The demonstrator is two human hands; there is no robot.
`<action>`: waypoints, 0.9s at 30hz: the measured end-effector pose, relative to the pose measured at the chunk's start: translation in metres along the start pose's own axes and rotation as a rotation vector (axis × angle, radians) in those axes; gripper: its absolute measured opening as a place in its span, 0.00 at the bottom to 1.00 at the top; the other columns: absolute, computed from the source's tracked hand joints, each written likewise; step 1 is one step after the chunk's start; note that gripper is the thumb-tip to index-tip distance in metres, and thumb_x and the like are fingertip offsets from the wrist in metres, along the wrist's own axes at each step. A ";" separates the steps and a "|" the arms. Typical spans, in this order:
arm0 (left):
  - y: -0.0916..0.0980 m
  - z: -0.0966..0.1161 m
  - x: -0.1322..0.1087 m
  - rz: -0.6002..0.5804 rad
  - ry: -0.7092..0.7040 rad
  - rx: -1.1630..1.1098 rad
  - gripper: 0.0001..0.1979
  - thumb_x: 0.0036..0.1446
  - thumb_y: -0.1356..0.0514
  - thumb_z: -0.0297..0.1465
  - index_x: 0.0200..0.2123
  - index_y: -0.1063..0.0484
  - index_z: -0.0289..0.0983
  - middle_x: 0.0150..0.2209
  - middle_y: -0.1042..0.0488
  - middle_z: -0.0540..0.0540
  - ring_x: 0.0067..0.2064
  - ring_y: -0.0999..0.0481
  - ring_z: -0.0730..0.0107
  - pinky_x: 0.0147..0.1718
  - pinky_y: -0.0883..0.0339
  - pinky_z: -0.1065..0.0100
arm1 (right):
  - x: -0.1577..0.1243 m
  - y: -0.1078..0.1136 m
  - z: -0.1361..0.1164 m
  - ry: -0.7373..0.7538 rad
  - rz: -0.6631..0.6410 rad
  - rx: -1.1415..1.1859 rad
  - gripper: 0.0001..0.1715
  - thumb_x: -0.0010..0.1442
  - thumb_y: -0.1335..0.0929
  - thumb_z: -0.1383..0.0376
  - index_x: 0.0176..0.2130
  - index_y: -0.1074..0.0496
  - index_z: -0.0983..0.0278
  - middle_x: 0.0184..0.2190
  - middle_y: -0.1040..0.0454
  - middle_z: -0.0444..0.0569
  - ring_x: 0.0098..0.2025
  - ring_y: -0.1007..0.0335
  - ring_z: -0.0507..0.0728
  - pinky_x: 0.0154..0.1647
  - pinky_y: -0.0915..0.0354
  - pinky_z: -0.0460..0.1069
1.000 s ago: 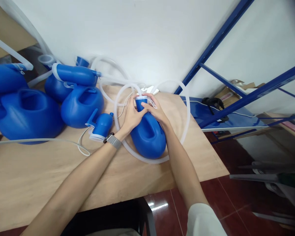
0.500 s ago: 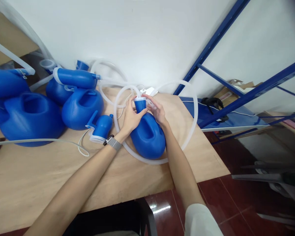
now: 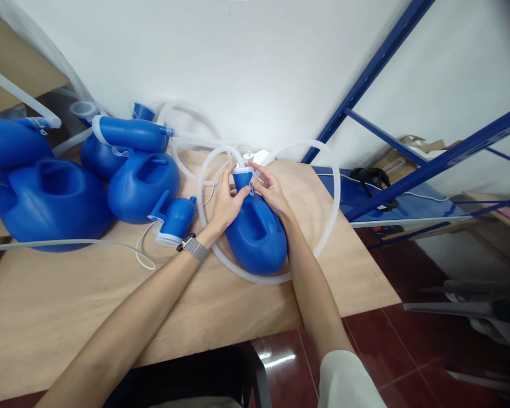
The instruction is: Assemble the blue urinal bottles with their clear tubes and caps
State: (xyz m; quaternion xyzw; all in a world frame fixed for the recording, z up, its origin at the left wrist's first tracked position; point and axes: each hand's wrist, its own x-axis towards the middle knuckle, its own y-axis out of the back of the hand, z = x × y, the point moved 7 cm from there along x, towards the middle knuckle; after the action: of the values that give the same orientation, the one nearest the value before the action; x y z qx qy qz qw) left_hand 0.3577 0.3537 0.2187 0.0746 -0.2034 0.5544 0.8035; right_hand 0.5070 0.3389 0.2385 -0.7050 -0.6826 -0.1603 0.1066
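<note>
A blue plastic jug (image 3: 257, 235) lies on the wooden table (image 3: 68, 306), neck pointing away from me. My left hand (image 3: 225, 204), with a watch on its wrist, grips the jug's neck from the left. My right hand (image 3: 270, 190) rests on the neck's right side, its fingertips pinched at the white collar (image 3: 241, 169) on the jug's mouth. A clear flexible tube (image 3: 329, 209) runs from that collar and loops wide around the jug.
Several more blue jugs (image 3: 142, 184) with tubes lie at the table's left, one large jug (image 3: 51, 207) nearest the edge. A small blue cap piece (image 3: 174, 218) sits beside my left wrist. Blue metal shelving (image 3: 408, 170) stands to the right over a red tiled floor.
My right hand's fingers opened off the neck half a second ago, then closed back onto the collar. The tube loop on the right has swung slightly outward.
</note>
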 end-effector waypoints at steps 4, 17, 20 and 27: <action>-0.004 0.001 0.000 -0.024 -0.004 -0.039 0.42 0.59 0.31 0.34 0.73 0.42 0.41 0.74 0.40 0.37 0.59 0.22 0.57 0.55 0.24 0.60 | 0.003 0.000 0.000 0.016 0.013 -0.030 0.40 0.59 0.22 0.43 0.62 0.27 0.59 0.69 0.30 0.53 0.69 0.30 0.64 0.71 0.31 0.58; -0.004 -0.004 -0.001 -0.041 -0.060 -0.041 0.41 0.66 0.34 0.36 0.78 0.45 0.41 0.78 0.47 0.36 0.64 0.22 0.54 0.61 0.24 0.59 | -0.002 -0.003 -0.014 0.069 0.027 -0.181 0.38 0.63 0.26 0.39 0.60 0.30 0.58 0.67 0.28 0.52 0.68 0.31 0.65 0.67 0.28 0.58; -0.004 -0.004 -0.001 -0.044 -0.058 -0.048 0.43 0.65 0.34 0.36 0.78 0.46 0.42 0.79 0.49 0.37 0.64 0.23 0.53 0.62 0.24 0.58 | -0.003 -0.003 -0.016 0.070 0.019 -0.167 0.38 0.63 0.27 0.40 0.60 0.30 0.59 0.68 0.29 0.53 0.69 0.31 0.65 0.68 0.29 0.58; -0.003 -0.005 0.001 -0.047 -0.053 -0.033 0.43 0.66 0.35 0.39 0.79 0.47 0.42 0.80 0.52 0.38 0.66 0.25 0.51 0.64 0.27 0.57 | -0.006 -0.006 -0.011 0.035 -0.049 -0.054 0.44 0.59 0.21 0.47 0.66 0.33 0.59 0.72 0.34 0.54 0.66 0.27 0.65 0.71 0.32 0.60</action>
State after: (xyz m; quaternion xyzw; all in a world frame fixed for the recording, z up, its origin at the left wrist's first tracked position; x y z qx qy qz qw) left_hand 0.3622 0.3553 0.2149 0.0808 -0.2320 0.5297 0.8118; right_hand 0.5005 0.3292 0.2463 -0.6877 -0.6933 -0.1933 0.0955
